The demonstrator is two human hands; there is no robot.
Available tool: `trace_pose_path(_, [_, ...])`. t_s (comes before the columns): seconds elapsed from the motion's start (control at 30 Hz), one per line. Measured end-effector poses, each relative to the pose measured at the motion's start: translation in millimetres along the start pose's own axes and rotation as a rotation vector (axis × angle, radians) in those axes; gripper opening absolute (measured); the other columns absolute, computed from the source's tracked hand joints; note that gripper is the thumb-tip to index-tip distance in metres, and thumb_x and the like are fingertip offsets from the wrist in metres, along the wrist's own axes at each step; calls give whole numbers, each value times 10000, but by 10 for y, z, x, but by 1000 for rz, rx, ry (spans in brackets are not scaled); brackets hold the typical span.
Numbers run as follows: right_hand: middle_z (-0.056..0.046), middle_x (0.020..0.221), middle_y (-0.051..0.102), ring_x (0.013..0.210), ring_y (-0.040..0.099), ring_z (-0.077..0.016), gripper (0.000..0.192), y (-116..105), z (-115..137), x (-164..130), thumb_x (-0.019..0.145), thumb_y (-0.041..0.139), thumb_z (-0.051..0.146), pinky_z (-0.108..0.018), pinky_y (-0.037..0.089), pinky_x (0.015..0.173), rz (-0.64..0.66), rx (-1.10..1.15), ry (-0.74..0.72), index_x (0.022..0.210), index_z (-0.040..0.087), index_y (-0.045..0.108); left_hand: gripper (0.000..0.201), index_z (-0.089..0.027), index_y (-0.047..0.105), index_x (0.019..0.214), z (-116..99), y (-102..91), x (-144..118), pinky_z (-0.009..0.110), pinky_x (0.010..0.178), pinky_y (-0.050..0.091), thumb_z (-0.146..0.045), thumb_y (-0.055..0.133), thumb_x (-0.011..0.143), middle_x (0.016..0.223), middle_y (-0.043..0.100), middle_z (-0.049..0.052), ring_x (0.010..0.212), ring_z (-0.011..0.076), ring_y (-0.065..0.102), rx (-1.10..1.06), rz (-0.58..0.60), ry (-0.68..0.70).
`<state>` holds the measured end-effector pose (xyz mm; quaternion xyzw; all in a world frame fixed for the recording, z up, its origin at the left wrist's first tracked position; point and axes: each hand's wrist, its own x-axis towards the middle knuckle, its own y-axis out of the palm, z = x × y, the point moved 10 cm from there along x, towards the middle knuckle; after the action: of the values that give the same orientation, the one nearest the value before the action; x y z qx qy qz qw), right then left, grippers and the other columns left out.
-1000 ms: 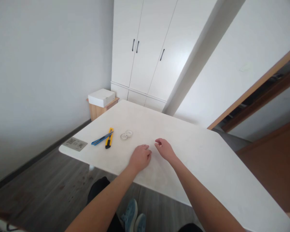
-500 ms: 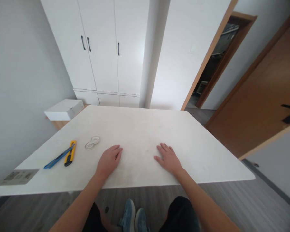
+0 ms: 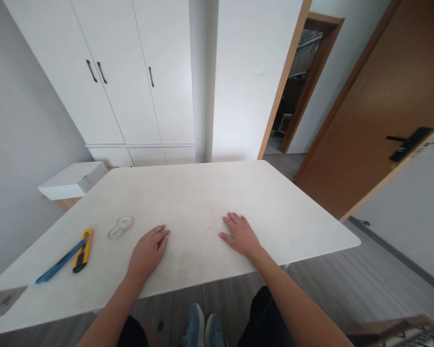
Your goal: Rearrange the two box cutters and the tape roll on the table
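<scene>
My left hand (image 3: 151,251) lies on the white table (image 3: 188,202) near its front edge, fingers extended and holding nothing. My right hand (image 3: 241,234) rests palm down on the same tabletop, its fingers a little apart and free of any object. Left of my left hand are two small tape rolls (image 3: 124,221), one partly overlapping the other. Farther left lies a yellow utility knife (image 3: 82,253) with black parts. A slim blue tool (image 3: 62,260) lies slantwise across it; its exact kind cannot be made out.
A grey printed label (image 3: 3,301) is at the table's left corner. Beyond the left edge sits a white box (image 3: 74,180). White cabinets (image 3: 123,72) stand behind the table. On the right is a brown door (image 3: 368,106) with a black handle.
The view has turned to the right, so the table and the things on it appear farther left. Both hands stay resting on the table in about the same pose.
</scene>
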<state>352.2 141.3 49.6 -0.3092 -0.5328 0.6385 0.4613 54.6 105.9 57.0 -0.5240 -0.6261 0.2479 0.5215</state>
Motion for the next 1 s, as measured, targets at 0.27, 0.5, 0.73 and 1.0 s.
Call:
trace_pose_path(0.27, [-138,1579,342,1469,265,-269,647,25,-4,18,962,423,559,-461,151,1196,20,-33,6,1481,173,449,392,-210,742,1064,-16,-14,-8,411,1079,459,-373,406,945,1251,687,76,1168,224,630,-8,-6,-9])
trace_pose_path(0.5, [-137,1574,352,1462,280,-273,659,36,-15,22,963,415,571,-462,161,1196,17,-46,5,1477,160,452,384,-212,750,1059,2,7,-5,414,1065,474,-367,419,940,1250,687,81,1153,238,640,3,-13,9])
trace_pose_path(0.73, [-134,1568,365,1455,296,-272,654,51,-28,23,964,406,574,-462,170,1193,-1,-51,-1,1471,162,456,395,-202,751,1054,-17,-13,-7,422,1055,483,-372,411,945,1234,694,89,1143,243,645,-6,-29,21])
trace_pose_path(1.0, [-130,1571,362,1459,290,-270,646,49,-32,21,969,395,577,-463,168,1192,-1,-53,-1,1475,180,453,400,-185,748,1066,-25,-10,-1,417,1060,477,-362,409,949,1232,693,101,1146,241,642,6,-22,34])
